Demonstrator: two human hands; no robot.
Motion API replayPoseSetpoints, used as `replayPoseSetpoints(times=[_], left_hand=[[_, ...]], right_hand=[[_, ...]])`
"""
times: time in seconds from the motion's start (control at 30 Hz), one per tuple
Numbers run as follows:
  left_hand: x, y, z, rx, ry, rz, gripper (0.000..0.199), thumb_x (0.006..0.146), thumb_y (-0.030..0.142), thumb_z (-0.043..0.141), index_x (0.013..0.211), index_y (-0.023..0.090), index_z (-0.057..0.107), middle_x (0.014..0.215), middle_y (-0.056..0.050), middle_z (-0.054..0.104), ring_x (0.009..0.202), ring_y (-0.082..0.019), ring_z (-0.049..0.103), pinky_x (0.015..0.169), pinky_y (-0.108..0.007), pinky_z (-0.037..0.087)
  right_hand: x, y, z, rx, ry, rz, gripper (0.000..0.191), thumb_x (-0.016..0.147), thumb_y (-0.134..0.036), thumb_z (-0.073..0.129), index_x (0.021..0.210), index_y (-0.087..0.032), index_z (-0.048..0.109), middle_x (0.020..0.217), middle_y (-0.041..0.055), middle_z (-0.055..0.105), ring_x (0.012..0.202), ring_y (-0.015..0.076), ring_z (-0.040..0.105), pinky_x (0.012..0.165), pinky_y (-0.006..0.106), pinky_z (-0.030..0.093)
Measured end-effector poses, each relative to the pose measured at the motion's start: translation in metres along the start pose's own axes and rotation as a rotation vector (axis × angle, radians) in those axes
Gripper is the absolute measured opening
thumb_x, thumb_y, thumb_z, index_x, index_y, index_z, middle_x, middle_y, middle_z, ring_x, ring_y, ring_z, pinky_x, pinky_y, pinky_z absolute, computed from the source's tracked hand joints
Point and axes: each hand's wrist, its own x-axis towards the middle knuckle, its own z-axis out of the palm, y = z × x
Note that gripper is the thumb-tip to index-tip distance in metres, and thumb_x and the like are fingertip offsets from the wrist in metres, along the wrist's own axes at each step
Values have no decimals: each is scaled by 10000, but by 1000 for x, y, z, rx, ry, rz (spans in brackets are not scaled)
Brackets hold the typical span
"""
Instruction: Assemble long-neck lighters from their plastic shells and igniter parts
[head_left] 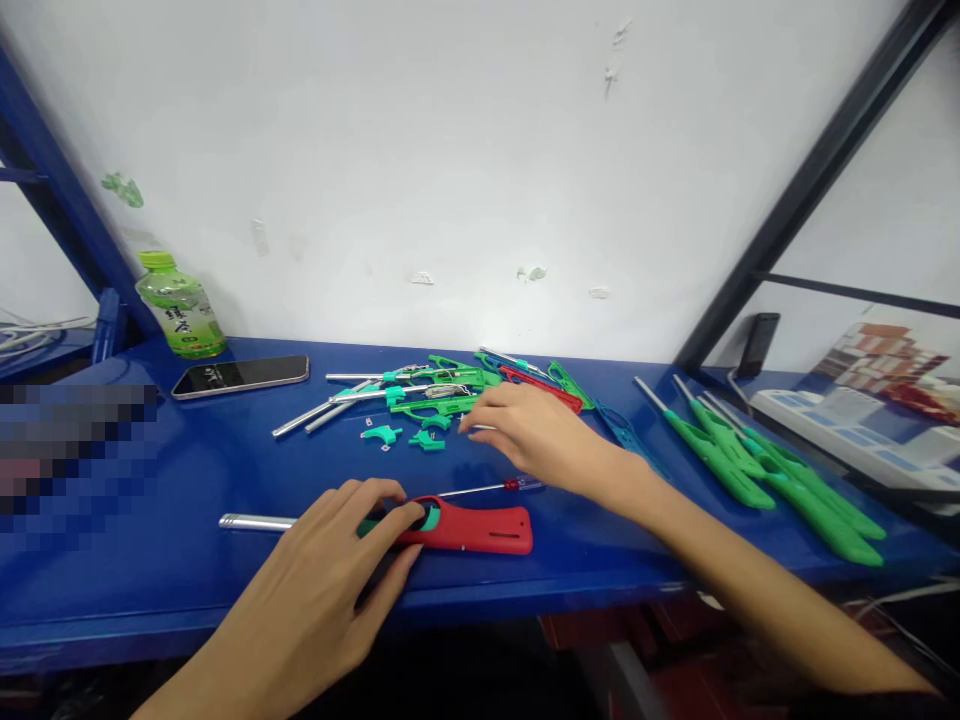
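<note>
In the head view, the left hand [322, 555] is reaching over a red lighter [487, 530] that is lying lengthwise near the front edge of the blue desk [600, 540]; its grip is closing around the lighter's middle, the thumb pressing the near side and a fingertip resting on the teal trigger [431, 517], while the silver tube [255, 522] is pointing left. The right hand [532, 430] is hovering or resting by the pile of parts; its grip is curling inward, a thin pale piece is showing at the fingertips, and I cannot tell whether they are pinching it. Just behind the red lighter, a screwdriver [525, 483] is lying. Two loose teal triggers [427, 440] are sitting left of the right hand, and green casing halves [439, 407] are lying behind them. Green lighters [716, 460] are lying at the right, while a phone [240, 375] and a green bottle [180, 310] are occupying the back left.
</note>
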Motion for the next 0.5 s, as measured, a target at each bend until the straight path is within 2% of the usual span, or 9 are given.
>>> replayPoseSetpoints(times=[0.17, 0.5], left_hand=[[-2, 0, 2, 58, 6, 7, 390, 1067, 274, 507, 1450, 300, 580, 1290, -78, 684, 1095, -283, 667, 1000, -486, 544], [-3, -2, 4, 55, -28, 8, 411, 1073, 296, 517, 1482, 275, 553, 1280, -84, 691, 1107, -299, 668, 1029, -534, 534]], right_hand=[[39, 10, 14, -44, -66, -93, 166, 1017, -181, 695, 1143, -205, 800, 1100, 105, 704, 1021, 247, 622, 861, 373, 470], [43, 18, 33, -25, -55, -136, 179, 1068, -213, 612, 1083, -206, 790, 1102, 87, 668, 1033, 231, 575, 899, 360, 450]])
